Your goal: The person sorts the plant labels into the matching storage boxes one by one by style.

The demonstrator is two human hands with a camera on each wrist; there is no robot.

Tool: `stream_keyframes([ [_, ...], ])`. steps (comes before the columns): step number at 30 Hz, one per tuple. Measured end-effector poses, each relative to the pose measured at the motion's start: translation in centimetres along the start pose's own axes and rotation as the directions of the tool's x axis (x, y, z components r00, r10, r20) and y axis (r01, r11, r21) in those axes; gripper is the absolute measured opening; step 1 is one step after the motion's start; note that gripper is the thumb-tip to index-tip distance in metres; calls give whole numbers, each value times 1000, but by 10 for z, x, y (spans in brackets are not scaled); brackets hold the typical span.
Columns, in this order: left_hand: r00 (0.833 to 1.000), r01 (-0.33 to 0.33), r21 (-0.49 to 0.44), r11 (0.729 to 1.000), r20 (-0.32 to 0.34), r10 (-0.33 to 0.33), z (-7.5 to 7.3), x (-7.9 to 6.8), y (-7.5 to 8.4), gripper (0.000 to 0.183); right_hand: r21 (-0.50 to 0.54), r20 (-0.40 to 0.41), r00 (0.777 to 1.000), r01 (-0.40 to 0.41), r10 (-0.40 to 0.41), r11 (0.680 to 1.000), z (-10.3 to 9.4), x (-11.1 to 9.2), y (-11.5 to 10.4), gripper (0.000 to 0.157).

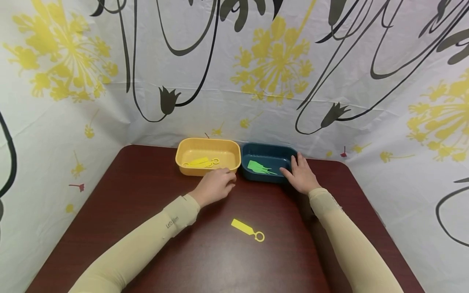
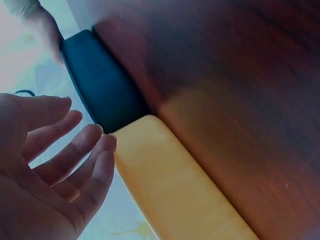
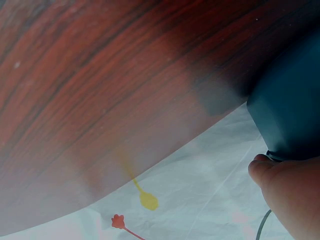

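Observation:
In the head view my left hand (image 1: 215, 186) hovers at the near right corner of a yellow tray (image 1: 179, 165). Its fingers are loosely bent, and the left wrist view shows nothing between them. Several yellow tags with ring ends (image 1: 199, 163) lie in that tray. My right hand (image 1: 301, 176) rests on the right end of a dark blue tray (image 1: 253, 176), fingers spread over its rim. Green tags (image 1: 258, 167) lie inside it, partly overlapping. A single yellow tag (image 1: 242, 227) with a ring lies on the table in front of the trays.
Both trays stand side by side at the back edge of the dark red-brown table (image 1: 278, 260). Right behind them hangs a white cloth (image 1: 205, 101) with flower prints, which also runs along the left and right sides.

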State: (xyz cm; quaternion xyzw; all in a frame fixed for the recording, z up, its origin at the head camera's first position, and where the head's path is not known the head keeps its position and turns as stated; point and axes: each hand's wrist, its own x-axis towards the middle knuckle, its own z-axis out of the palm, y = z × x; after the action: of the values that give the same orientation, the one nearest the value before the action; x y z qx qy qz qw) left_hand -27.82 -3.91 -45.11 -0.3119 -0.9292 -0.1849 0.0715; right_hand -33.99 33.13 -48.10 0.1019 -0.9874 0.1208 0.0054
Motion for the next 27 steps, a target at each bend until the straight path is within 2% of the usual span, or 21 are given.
stream_keyframes([
  [8, 999, -14, -8, 1000, 52, 15, 10, -5, 7, 20, 4, 1, 1000, 2, -2, 1000, 0, 0, 0, 100],
  [16, 995, -46, -19, 999, 88, 48, 13, -7, 15, 22, 11, -8, 1000, 6, -6, 1000, 1, 0, -1, 99],
  [27, 976, -121, -45, 992, 179, 127, 25, -13, 23, 28, 11, -1, 1000, 6, -6, 1000, 0, -1, -1, 98],
])
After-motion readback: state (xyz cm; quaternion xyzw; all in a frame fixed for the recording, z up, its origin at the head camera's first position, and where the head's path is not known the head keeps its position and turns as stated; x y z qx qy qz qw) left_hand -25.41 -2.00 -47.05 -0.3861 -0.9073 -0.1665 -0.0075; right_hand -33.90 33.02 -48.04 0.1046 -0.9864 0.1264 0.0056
